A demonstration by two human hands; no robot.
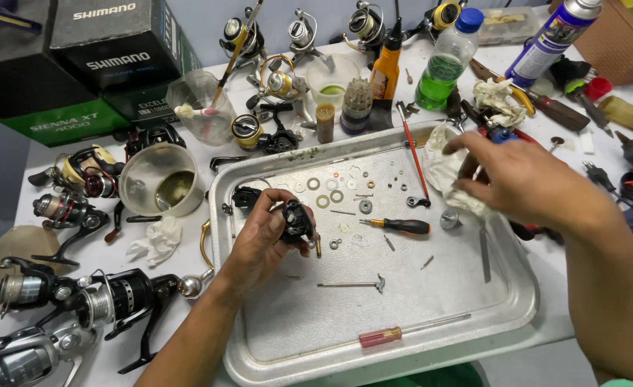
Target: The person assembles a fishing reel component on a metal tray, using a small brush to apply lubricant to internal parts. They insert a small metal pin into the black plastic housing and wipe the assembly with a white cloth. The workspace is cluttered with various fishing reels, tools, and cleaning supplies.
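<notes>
Over the metal tray [402, 315], the left hand [259, 240] is gripping a small black reel body [296, 221] above the tray's left part, while the right hand [520, 183] is closing on a white rag [442, 168] at its far right edge; wiping the part seems the step in hand, calling for bringing rag and reel together.

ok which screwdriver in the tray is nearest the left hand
The black-and-orange-handled screwdriver, just right of the left hand; the red-handled one lies by the tray's front rim.

I see my left hand [259, 240] gripping a black reel body [296, 221] over the metal tray [373, 344]; my right hand [520, 183] clutches a white rag [442, 168].
</notes>
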